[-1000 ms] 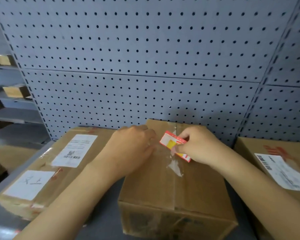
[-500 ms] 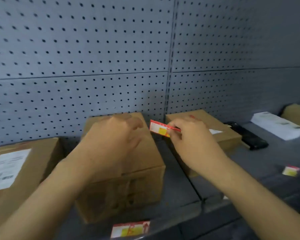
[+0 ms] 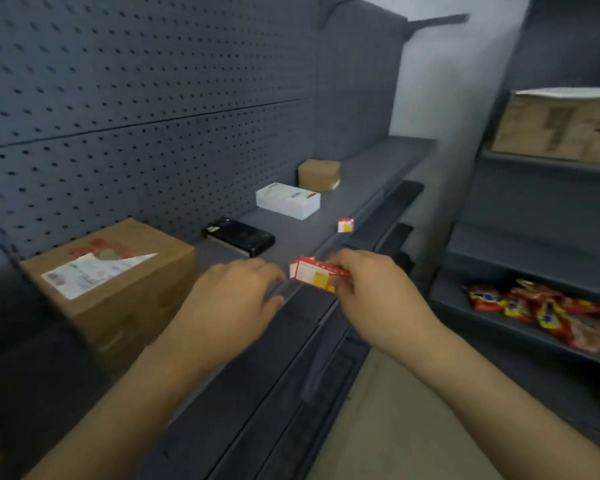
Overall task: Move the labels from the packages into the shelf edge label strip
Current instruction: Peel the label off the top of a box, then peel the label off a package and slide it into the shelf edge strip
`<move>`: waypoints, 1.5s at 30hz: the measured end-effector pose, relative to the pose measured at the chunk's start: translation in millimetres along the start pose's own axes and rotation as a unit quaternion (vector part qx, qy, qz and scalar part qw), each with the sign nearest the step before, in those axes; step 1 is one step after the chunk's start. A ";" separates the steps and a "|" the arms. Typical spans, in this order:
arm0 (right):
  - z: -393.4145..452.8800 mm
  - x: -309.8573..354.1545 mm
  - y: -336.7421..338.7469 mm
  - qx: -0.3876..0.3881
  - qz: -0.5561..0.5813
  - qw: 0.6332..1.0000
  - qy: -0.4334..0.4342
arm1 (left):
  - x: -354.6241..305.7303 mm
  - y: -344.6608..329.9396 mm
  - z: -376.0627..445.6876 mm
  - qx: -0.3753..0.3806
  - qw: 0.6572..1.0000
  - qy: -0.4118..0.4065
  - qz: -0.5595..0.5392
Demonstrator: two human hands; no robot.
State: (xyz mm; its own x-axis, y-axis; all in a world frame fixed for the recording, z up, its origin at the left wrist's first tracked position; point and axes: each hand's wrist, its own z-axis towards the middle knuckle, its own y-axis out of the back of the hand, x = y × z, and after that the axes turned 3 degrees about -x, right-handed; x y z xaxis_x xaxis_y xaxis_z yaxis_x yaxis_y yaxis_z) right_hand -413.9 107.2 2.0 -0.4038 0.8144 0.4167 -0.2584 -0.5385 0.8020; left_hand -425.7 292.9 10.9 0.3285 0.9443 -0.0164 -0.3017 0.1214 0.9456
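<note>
Label (red, yellow) pinched in right hand, above shelf edge

R hand pinching label, L hand empty

A long dark grey metal shelf runs away from the viewer, backed by a grey pegboard wall. Resting on it, nearest to farthest: a brown cardboard box with a white shipping label on top, a flat black box, a white box, and a small brown cardboard box. A small red and yellow label sits near the front edge.
</note>
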 end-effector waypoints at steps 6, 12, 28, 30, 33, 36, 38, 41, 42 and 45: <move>-11.9 -134.9 49.2 0.009 -0.050 0.996 -0.078 | -103.9 -63.5 91.0 0.030 0.994 -0.080 -0.062; -4.3 -234.1 77.6 0.028 -0.081 0.989 -0.119 | -184.7 -114.8 168.4 0.040 0.988 -0.119 -0.094; 166.6 -403.7 44.1 0.074 -0.076 0.992 -0.073 | -192.6 -216.2 383.1 0.047 0.992 -0.095 -0.061; 187.0 -420.3 39.5 0.085 -0.068 0.992 -0.062 | -188.3 -224.3 402.0 0.054 0.994 -0.076 -0.065; 218.6 -444.1 29.8 0.111 -0.052 0.992 -0.039 | -181.1 -239.2 425.7 0.070 0.995 -0.048 -0.054; 256.2 -466.1 14.7 0.139 -0.037 0.990 0.003 | -171.2 -254.2 446.9 0.076 0.996 0.002 -0.035; 283.5 -480.0 3.4 0.153 -0.022 0.987 0.035 | -165.0 -262.9 458.3 0.079 0.996 0.045 -0.017; 321.9 -497.7 -12.1 0.171 0.003 0.981 0.091 | -158.0 -270.9 472.1 0.082 0.990 0.118 0.012; 333.2 -502.5 -16.9 0.181 0.009 0.977 0.110 | -156.8 -272.7 476.1 0.082 0.986 0.141 0.020; 364.1 -513.9 -31.8 0.213 0.023 0.963 0.163 | -154.9 -280.4 487.1 0.081 0.976 0.196 0.040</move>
State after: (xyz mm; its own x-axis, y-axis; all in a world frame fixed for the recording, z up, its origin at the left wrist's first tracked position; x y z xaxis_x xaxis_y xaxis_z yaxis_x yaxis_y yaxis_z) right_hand 121.3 -215.5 -81.9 -0.6776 0.6439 0.3553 0.1216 -0.3784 0.9176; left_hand 44.0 -36.4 -93.4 -0.0679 0.9971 -0.0329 -0.1566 0.0219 0.9874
